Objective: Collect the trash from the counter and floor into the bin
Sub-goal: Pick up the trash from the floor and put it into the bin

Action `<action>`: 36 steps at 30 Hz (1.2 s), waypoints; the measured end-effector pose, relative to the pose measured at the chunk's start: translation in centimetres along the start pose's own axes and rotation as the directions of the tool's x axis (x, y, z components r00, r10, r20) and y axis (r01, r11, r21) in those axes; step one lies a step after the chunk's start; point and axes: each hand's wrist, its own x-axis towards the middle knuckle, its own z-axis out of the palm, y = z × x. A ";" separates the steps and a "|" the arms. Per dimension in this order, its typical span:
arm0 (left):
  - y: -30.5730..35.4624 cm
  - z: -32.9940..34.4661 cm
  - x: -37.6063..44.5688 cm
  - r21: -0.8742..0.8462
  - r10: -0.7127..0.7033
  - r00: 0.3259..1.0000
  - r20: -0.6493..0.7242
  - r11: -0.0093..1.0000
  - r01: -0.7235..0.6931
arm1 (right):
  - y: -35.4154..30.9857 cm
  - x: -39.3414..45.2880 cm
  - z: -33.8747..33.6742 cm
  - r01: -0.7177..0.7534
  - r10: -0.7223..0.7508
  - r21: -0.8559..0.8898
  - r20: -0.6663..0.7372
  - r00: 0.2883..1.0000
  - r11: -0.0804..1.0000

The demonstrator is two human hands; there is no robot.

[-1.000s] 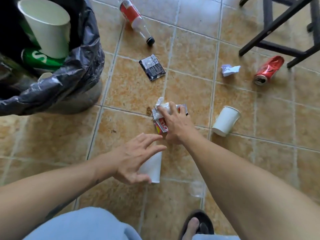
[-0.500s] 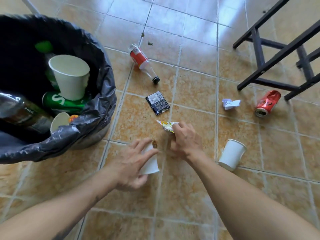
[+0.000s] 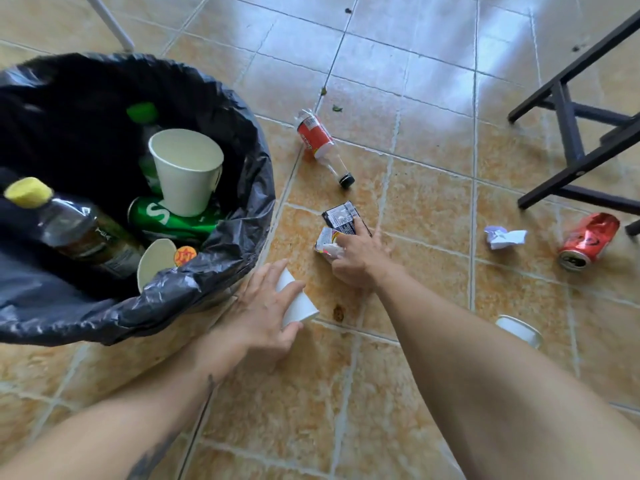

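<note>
Several items already lie inside the black-bagged round bin (image 3: pixel 221 258), including a white paper cup (image 3: pixel 185 171) and a green can (image 3: pixel 166 220). The left hand (image 3: pixel 263 317) grips a white paper cup (image 3: pixel 298 304); the right hand (image 3: pixel 356 261) clutches a crumpled wrapper (image 3: pixel 325 242) and presses on a black packet (image 3: pixel 337 218). Remaining on the tiled floor (image 3: pixel 415 188): a red-labelled plastic bottle (image 3: pixel 317 140), a crumpled white paper (image 3: pixel 504 237), a crushed red can (image 3: pixel 588 240) and another white cup (image 3: pixel 517 329).

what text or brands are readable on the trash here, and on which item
"STING": red label of the plastic bottle on the floor.
"S": only letter showing on the green can in the bin.
Black wrapper, crumpled packet, red can, bin bottle: print too blurred.
</note>
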 end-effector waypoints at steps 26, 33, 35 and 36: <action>2.1 -0.8 -0.1 -0.063 -0.124 0.990 0.064 0.990 0.128 | -1.0 -1.6 1.1 -0.209 0.306 0.329 -0.279 0.910 0.921; 2.3 -1.2 -0.7 -0.113 -0.197 0.980 0.032 0.973 0.199 | -1.0 -1.3 0.7 -0.214 0.358 0.428 -0.292 0.887 0.878; 2.3 -1.0 -0.9 -0.137 -0.198 0.980 0.012 0.971 0.198 | -0.8 -1.5 0.6 -0.203 0.356 0.460 -0.274 0.894 0.864; 2.1 -1.0 -1.0 -0.153 -0.191 0.982 0.004 0.970 0.190 | -0.7 -1.5 0.6 -0.200 0.354 0.471 -0.267 0.896 0.859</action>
